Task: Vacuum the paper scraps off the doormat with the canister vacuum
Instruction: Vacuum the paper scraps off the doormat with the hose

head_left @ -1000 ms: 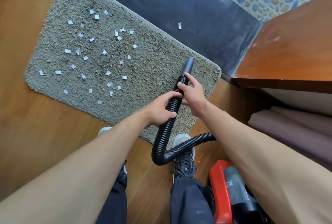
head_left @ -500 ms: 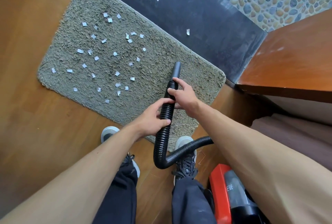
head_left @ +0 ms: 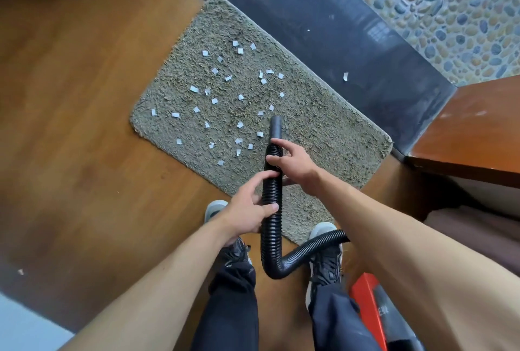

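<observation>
Two hands grip the black ribbed hose [head_left: 271, 210] of the canister vac, one above the other. Hose's long axis runs approx 6-to-12 in the view, smooth nozzle tip [head_left: 276, 126] pointing to 12, over the doormat [head_left: 323, 125] w/ its open end among the nearest scraps; can't tell if it touches the pile. Right hand [head_left: 292, 162] sits higher on the hose, just below the smooth nozzle section, fingers curled over the ribs from the 3 o'clock side. Left hand [head_left: 247, 210] is lower, wrapped round the hose from the 9 o'clock side, thumb across the front. Below the left hand the hose drops to 6, bends sharply and runs off toward 3–4 o'clock over the right shoe [head_left: 325, 255], toward the red-and-black vac body [head_left: 365, 300] at the 5 o'clock corner. Paper scraps [head_left: 239, 97] are scattered over the mat's 9–12 o'clock half, mostly at 10–11 from the nozzle; one stray scrap [head_left: 345, 76] lies off the mat on the dark threshold strip [head_left: 351, 41] at approx 1 o'clock. Mat sits on wood floor [head_left: 84, 125], left shoe [head_left: 215, 210] at its near edge.
</observation>
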A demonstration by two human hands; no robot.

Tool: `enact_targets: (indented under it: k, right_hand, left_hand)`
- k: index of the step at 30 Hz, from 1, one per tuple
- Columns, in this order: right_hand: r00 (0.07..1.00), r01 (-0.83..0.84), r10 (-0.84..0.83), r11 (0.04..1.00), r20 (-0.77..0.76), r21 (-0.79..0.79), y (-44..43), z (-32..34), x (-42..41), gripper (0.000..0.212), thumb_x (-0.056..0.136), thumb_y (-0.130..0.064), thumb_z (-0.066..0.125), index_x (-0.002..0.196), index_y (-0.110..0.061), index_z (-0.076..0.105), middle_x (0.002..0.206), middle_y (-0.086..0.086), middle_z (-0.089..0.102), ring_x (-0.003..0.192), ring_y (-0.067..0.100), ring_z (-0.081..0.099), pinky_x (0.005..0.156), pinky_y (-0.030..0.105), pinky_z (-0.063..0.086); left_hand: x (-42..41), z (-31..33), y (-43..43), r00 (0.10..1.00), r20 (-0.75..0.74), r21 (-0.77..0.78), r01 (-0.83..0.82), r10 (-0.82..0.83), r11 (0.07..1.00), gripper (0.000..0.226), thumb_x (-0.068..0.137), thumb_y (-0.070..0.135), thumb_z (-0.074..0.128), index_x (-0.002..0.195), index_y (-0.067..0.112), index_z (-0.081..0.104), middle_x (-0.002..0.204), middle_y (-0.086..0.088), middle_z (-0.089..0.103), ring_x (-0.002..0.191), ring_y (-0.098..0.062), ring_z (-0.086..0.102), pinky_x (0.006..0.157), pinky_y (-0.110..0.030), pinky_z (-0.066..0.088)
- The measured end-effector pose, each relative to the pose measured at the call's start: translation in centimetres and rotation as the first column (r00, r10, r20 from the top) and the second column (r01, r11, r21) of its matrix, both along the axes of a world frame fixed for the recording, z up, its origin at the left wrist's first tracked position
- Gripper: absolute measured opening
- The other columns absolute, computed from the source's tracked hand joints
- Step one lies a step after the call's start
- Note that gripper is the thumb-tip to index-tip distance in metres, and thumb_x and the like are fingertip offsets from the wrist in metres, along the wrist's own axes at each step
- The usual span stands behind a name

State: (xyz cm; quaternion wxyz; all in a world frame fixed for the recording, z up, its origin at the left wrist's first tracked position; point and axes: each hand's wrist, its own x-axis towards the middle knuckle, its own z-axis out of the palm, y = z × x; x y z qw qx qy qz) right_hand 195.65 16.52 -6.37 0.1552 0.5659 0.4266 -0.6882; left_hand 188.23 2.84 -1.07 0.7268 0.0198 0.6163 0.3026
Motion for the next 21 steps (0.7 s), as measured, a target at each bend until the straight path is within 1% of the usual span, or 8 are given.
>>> enact_targets:
  k: [3, 7, 9, 12, 14, 16, 18, 21]
  right_hand:
    - [1.000, 0.006, -0.006, 1.000, -0.015, -0.007, -0.4, 0.0, -1.4, 0.055, 0.094, -0.007, 0.059, 0.143, -0.023, 0.044, 0.113, 0.008, 0.063, 0.086, 0.017, 0.067, 0.066, 0.042, 0.061]
    - [1.000, 0.013, -0.014, 1.000, -0.011, -0.021, -0.2, -0.5, -2.5, 0.055, 0.094, -0.008, 0.060, 0.144, -0.023, 0.044, 0.122, 0.013, 0.062, 0.087, 0.019, 0.068, 0.064, 0.041, 0.061]
    - [1.000, 0.005, -0.005, 0.999, -0.001, -0.036, 0.0, -1.1, -2.7, 0.055, 0.093, -0.008, 0.061, 0.143, -0.023, 0.044, 0.122, 0.013, 0.062, 0.090, 0.022, 0.069, 0.066, 0.043, 0.061]
    - [1.000, -0.016, 0.016, 1.000, 0.009, -0.027, 0.8, -2.0, -2.4, 0.055, 0.093, -0.008, 0.060, 0.143, -0.024, 0.043, 0.123, 0.014, 0.061, 0.096, 0.026, 0.069, 0.070, 0.048, 0.061]
    - [1.000, -0.019, 0.019, 1.000, 0.014, -0.011, 1.4, -2.7, -2.0, 0.056, 0.093, -0.007, 0.059, 0.144, -0.023, 0.043, 0.125, 0.015, 0.060, 0.099, 0.028, 0.068, 0.073, 0.052, 0.060]
    - [1.000, -0.026, 0.026, 1.000, 0.003, -0.013, 2.3, -3.0, -1.6, 0.056, 0.094, -0.006, 0.058, 0.145, -0.023, 0.041, 0.124, 0.016, 0.060, 0.100, 0.029, 0.068, 0.074, 0.050, 0.060]
    - [0.999, -0.035, 0.035, 0.999, -0.019, -0.017, 3.3, -3.2, -1.3, 0.057, 0.094, -0.005, 0.057, 0.146, -0.021, 0.040, 0.122, 0.016, 0.061, 0.099, 0.028, 0.068, 0.073, 0.047, 0.061]
    - [0.999, -0.034, 0.034, 0.999, -0.033, -0.006, 4.7, -3.4, -1.3, 0.057, 0.094, -0.005, 0.058, 0.146, -0.021, 0.040, 0.119, 0.016, 0.061, 0.100, 0.028, 0.067, 0.073, 0.049, 0.060]
  left_hand:
    - [-1.3, -0.2, -0.6, 0.999, -0.044, 0.001, 0.015, -0.015, 1.000, 0.061, 0.092, -0.001, 0.058, 0.127, 0.047, 0.049, 0.105, -0.023, 0.067, 0.085, -0.024, 0.062, 0.074, -0.045, 0.053]
    - [-2.5, -0.3, -0.3, 0.999, -0.053, 0.003, 0.011, -0.011, 1.000, 0.060, 0.091, -0.001, 0.061, 0.128, 0.044, 0.049, 0.098, -0.020, 0.067, 0.079, -0.021, 0.061, 0.061, -0.029, 0.051]
    - [-2.5, -0.6, 0.0, 0.998, -0.058, 0.001, 0.013, -0.013, 1.000, 0.061, 0.090, 0.000, 0.064, 0.131, 0.042, 0.047, 0.104, -0.018, 0.067, 0.082, -0.021, 0.065, 0.057, -0.024, 0.052]
    - [-1.8, -1.4, 0.8, 0.994, -0.100, 0.011, 0.040, -0.039, 0.999, 0.065, 0.089, -0.002, 0.064, 0.131, 0.043, 0.045, 0.119, -0.016, 0.062, 0.102, -0.025, 0.064, 0.068, -0.026, 0.057]
    - [-1.2, -2.1, 1.5, 0.992, -0.116, 0.010, 0.047, -0.046, 0.999, 0.065, 0.089, -0.002, 0.063, 0.131, 0.044, 0.045, 0.124, -0.012, 0.060, 0.112, -0.026, 0.061, 0.086, -0.038, 0.057]
    - [-0.9, -2.5, 2.4, 0.992, -0.121, 0.011, 0.042, -0.040, 0.999, 0.065, 0.090, -0.003, 0.062, 0.131, 0.044, 0.046, 0.125, -0.008, 0.059, 0.115, -0.026, 0.059, 0.097, -0.047, 0.052]
    - [-0.8, -2.9, 3.1, 0.989, -0.138, 0.016, 0.047, -0.044, 0.999, 0.064, 0.090, -0.003, 0.062, 0.127, 0.047, 0.048, 0.121, -0.007, 0.061, 0.115, -0.025, 0.059, 0.098, -0.050, 0.051]
    - [-0.8, -2.9, 4.6, 0.986, -0.150, 0.015, 0.070, -0.067, 0.997, 0.065, 0.090, -0.001, 0.063, 0.118, 0.055, 0.049, 0.118, -0.008, 0.062, 0.115, -0.029, 0.059, 0.098, -0.054, 0.050]
